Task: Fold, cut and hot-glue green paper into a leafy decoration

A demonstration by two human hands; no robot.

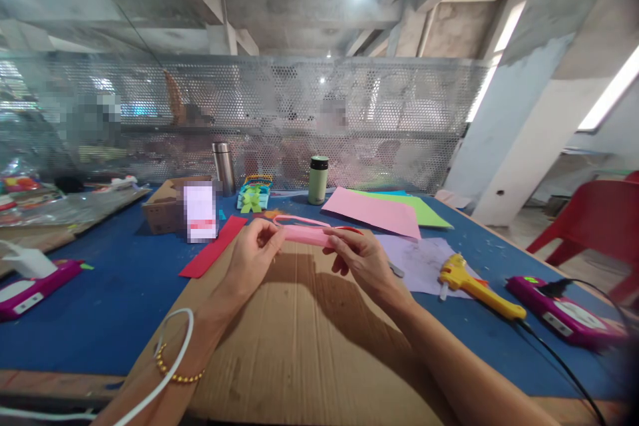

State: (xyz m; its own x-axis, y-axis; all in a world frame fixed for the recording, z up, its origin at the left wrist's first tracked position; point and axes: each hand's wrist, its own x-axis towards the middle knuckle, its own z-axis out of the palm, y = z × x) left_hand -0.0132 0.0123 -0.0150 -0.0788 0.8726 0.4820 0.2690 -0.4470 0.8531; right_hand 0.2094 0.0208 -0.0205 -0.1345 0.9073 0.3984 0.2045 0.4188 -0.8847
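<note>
Both hands hold a pink strip (305, 235), seemingly foam sheet or paper, stretched level above the cardboard. Its left end is pinched between thumb and fingers of my left hand (255, 244). The right end is gripped the same way by my right hand (360, 257). Just behind it runs a thin pink band (299, 219); whether the two join I cannot tell. A red curved edge (347, 229) and a grey tip (397, 270) show around my right hand, perhaps scissors mostly hidden. Beneath the hands lies a brown cardboard sheet (299, 346).
A yellow glue gun (479, 286) rests right on lilac sheets (414, 253), near a purple power strip (564, 313). Pink sheets (374, 211), a green cup (318, 180), a steel flask (223, 170), a phone (200, 213), a box (162, 206) and a red strip (214, 247) lie beyond.
</note>
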